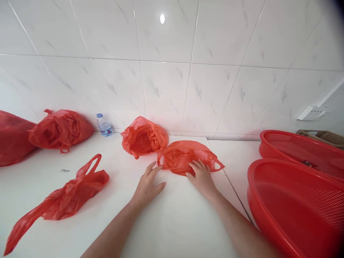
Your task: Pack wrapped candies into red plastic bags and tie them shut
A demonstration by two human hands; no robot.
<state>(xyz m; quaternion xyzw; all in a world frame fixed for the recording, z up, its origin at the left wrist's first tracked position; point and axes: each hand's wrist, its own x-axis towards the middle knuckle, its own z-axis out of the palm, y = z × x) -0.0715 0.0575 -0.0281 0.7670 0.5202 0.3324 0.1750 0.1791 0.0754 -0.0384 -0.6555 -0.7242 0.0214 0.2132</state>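
Note:
A crumpled red plastic bag (185, 156) lies on the white counter (172, 222) in front of me. My right hand (202, 177) rests on its near edge with the fingers spread flat on the plastic. My left hand (148, 184) lies open on the counter just left of the bag, fingertips touching its left corner. Behind it sits a second, puffed-up red bag (143, 138). A flattened red bag with long handles (61, 200) lies to the left.
More stuffed red bags (60, 129) sit at the far left against the tiled wall, beside a small water bottle (104, 126). Two red perforated baskets (298, 204) stand at the right. A wall socket (313, 113) is above them.

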